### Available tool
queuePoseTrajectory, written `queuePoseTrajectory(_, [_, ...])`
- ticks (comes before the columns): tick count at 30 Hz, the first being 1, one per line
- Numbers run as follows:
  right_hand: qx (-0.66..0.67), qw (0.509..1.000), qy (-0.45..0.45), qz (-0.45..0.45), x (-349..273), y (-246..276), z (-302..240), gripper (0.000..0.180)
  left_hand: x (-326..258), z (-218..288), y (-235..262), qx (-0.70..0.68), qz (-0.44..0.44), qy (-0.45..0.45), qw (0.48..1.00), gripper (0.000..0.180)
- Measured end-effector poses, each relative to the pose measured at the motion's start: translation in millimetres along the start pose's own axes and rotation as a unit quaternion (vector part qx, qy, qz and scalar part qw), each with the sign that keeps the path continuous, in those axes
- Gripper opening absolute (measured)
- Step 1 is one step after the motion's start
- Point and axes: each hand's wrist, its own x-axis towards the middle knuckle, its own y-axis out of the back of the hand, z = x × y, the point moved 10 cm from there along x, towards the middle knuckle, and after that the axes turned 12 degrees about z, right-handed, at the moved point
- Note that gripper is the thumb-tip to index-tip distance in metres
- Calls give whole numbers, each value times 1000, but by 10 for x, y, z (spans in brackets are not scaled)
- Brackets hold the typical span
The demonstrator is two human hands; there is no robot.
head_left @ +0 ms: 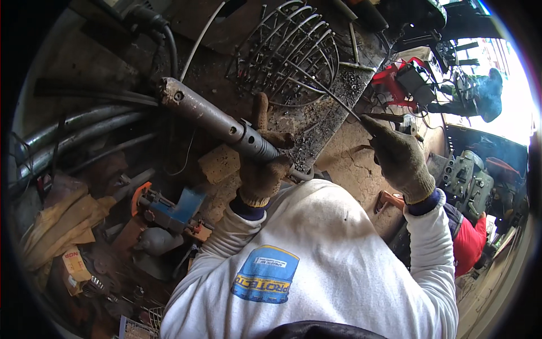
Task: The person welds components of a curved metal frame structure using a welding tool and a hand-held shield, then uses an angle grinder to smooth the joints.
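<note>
My left hand (262, 172), in a brown knit glove, is wrapped round the lower part of a rusty metal tube (209, 118). The tube slants up to the left, with round holes in its side and a ribbed lower end. In its matching glove, my right hand (402, 164) is closed on a long thin metal rod (324, 89). That rod reaches up and left over a round cage of bent metal bars (285, 53) on the workbench. A dark tool with a silvery part (407, 123) shows beside the right hand's fingers; whether the hand grips it I cannot tell.
Dark metal bits litter the workbench (322, 133). Bent pipes (73, 127), a blue vise-like tool (186, 209) and brown cloth (65, 223) lie to the left. At right are a red plastic chair (387, 82), a greenish machine (468, 178) and a person in red (470, 240).
</note>
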Motion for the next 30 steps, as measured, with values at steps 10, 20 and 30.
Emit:
queuePoseTrajectory(10, [-12, 1000, 7, -7, 11, -4, -8, 47, 23, -111, -26, -32, -13, 25, 999, 35])
queuePoseTrajectory(20, [-17, 998, -34, -54, 63, 8, -15, 46, -154, 164, -212, 205, -67, -338, 916, 54])
queuePoseTrajectory(30, [-63, 997, 0, -52, 44, 149, -195, 54, -9, -243, -138, -27, -17, 244, 969, 50])
